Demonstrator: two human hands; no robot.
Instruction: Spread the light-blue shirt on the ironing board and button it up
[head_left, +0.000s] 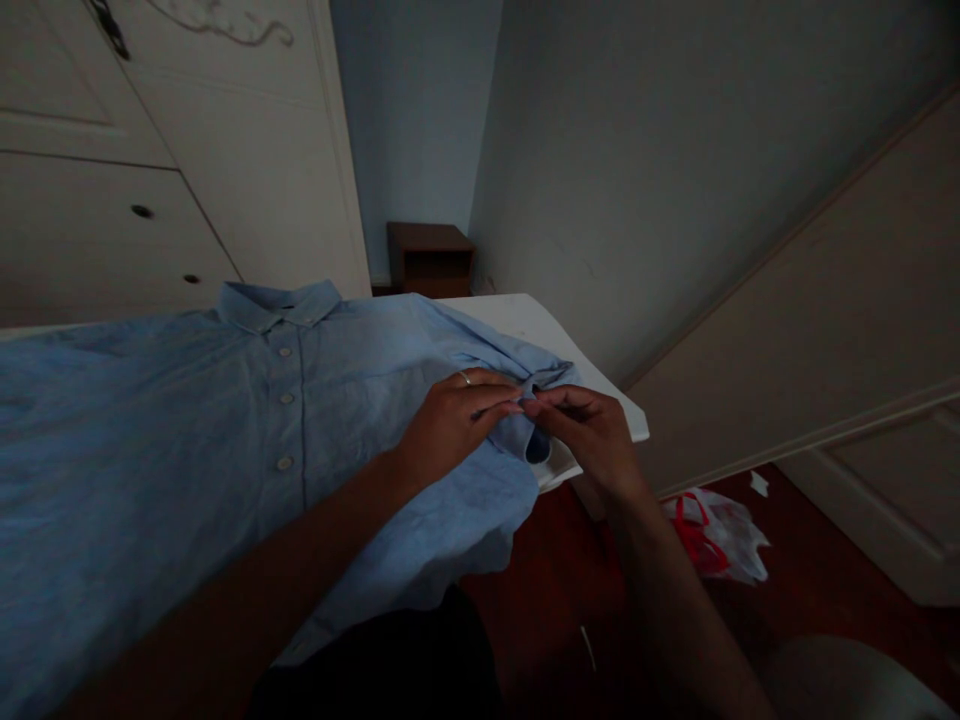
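Note:
A light blue button-up shirt (360, 370) lies front side up across a white table (517, 315), its collar toward the far edge. Several pale buttons run down the front placket. One sleeve is bent so that its cuff (517, 437) faces me near the table's right end. My left hand (457, 415), with a ring on one finger, pinches the cuff's edge from the left. From the right, my right hand (589, 425) grips the same edge between thumb and fingers. The fingertips of both hands nearly meet, and any button between them is hidden.
Behind the table stands a white cabinet (277, 150) with dark knobs. A small brown nightstand (431, 250) sits in the corner by the wall. On the reddish floor at right lies a clear plastic bag (731, 535) with red parts.

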